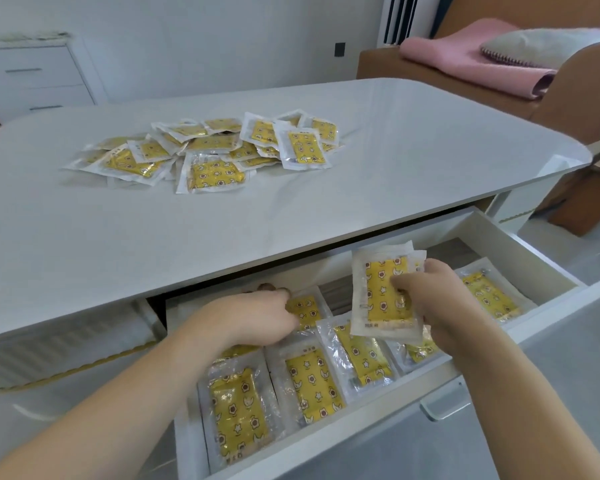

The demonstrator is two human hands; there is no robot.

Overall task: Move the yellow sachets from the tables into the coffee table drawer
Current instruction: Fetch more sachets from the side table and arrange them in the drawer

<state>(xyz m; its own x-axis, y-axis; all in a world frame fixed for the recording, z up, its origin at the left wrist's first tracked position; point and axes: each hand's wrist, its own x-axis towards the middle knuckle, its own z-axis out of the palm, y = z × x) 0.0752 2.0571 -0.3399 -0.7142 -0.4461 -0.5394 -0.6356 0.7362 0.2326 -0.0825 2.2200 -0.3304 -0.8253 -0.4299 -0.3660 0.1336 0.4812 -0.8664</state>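
Note:
A loose heap of yellow sachets (205, 150) in clear wrappers lies on the white coffee table top (395, 150). Below the near edge the drawer (520, 327) stands pulled out, with several yellow sachets (312, 382) laid flat in rows inside. My right hand (433, 299) holds a small stack of sachets (378, 292) upright above the drawer's middle. My left hand (253, 317) reaches into the drawer's back left part, fingers curled down onto a sachet (305, 308) lying there; whether it grips that sachet is unclear.
A brown sofa (568, 109) with a pink blanket (465, 60) and a cushion stands at the back right. A white chest of drawers (32, 77) stands against the wall at the back left. The drawer's handle (444, 403) juts toward me.

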